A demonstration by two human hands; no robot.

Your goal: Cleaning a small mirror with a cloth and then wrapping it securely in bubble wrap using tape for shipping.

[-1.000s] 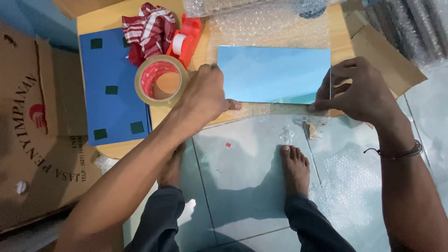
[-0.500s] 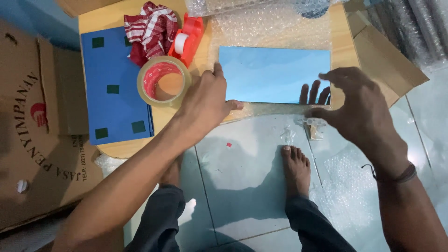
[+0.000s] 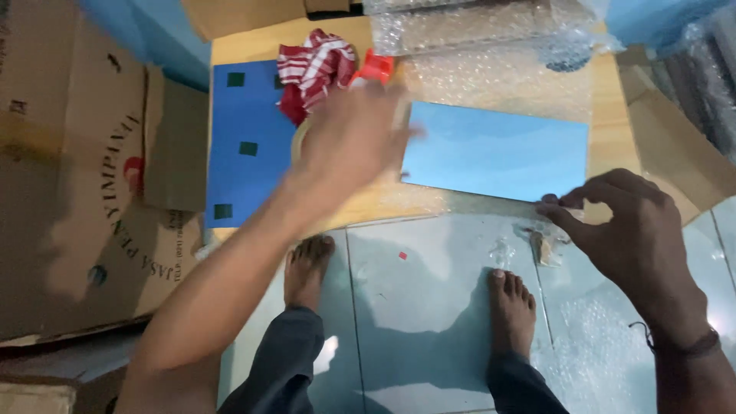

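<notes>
Light blue sheet (image 3: 497, 157) lies flat on the low wooden bench (image 3: 613, 100), long side running left to right, partly over bubble wrap (image 3: 491, 73) spread across the far half of the bench.

Right hand (image 3: 632, 230) at the sheet's near right corner — thumb and forefinger drawn together in a pinch at the edge, other fingers curled loosely. Whether the pinch actually has the sheet's corner, or only something thin beside it, cannot be told.

Left hand (image 3: 354, 138) raised above the bench just left of the sheet, motion-blurred, fingers spread and released, grasping nothing. It hides most of a roll of tape (image 3: 300, 142); only a sliver of the ring shows at the hand's left side.

Beyond the left hand: a red-and-white striped cloth (image 3: 314, 65), crumpled, and a red tape dispenser (image 3: 376, 67) just beside it. A darker blue board (image 3: 245, 146) with small dark green squares lies on the bench's left end.

Bare feet on the pale tiled floor (image 3: 429, 307) below the bench edge. Flattened cardboard box (image 3: 69, 192) at far left.
</notes>
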